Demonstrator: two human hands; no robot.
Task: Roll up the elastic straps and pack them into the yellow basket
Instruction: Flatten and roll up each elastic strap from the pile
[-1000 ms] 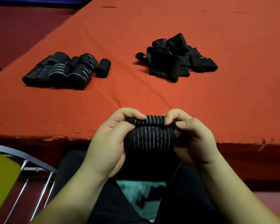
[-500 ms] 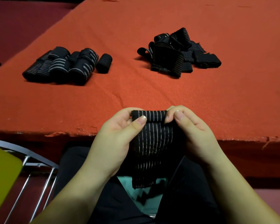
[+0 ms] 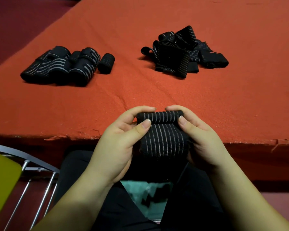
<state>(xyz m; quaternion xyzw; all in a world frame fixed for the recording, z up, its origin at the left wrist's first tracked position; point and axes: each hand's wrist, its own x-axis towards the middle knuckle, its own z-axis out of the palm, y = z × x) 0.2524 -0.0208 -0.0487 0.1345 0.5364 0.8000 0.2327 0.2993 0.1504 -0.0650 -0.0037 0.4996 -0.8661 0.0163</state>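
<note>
Now, head view: your left hand (image 3: 117,140) and right hand (image 3: 202,139) pinch the strap (image 3: 163,139) above the counter (image 3: 157,90) edge, fingers curled on its ends. A half-second ago it hung flat; its top is now a tight roll. Rolled straps (image 3: 65,65) wait left, loose pile (image 3: 182,52) right.

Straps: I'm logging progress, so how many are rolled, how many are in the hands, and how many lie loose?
Rolled straps: about 5; they overlap, so the count is uncertain
Strap held by the left hand and right hand: 1, partly rolled
Loose straps: 1 tangled pile, too tangled to count singly
Total: about 6 straps, plus the pile
</note>
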